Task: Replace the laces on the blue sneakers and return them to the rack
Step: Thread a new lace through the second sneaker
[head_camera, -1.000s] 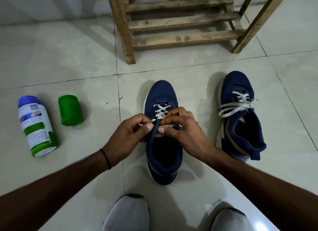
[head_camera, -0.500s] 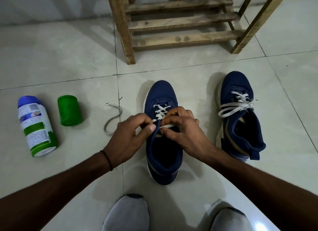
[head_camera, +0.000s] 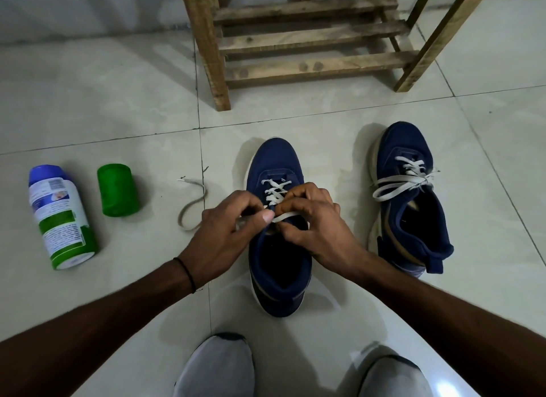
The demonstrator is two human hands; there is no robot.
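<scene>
A blue sneaker stands on the tiled floor in front of me, toe pointing away. Its white lace is crossed through the front eyelets. My left hand pinches the lace at the shoe's left side, and the free end trails in a loop on the floor to the left. My right hand pinches a stretch of lace over the tongue. The second blue sneaker lies to the right, laced and tied in a bow. The wooden rack stands beyond both shoes.
A white, green and blue bottle lies on the floor at the left, with a green cap beside it. My two grey-clad knees show at the bottom edge. A wall runs along the top left.
A loop of lace has come out onto the floor to the left of my left hand and stretched further left. Both hands stay at the shoe's eyelets.
</scene>
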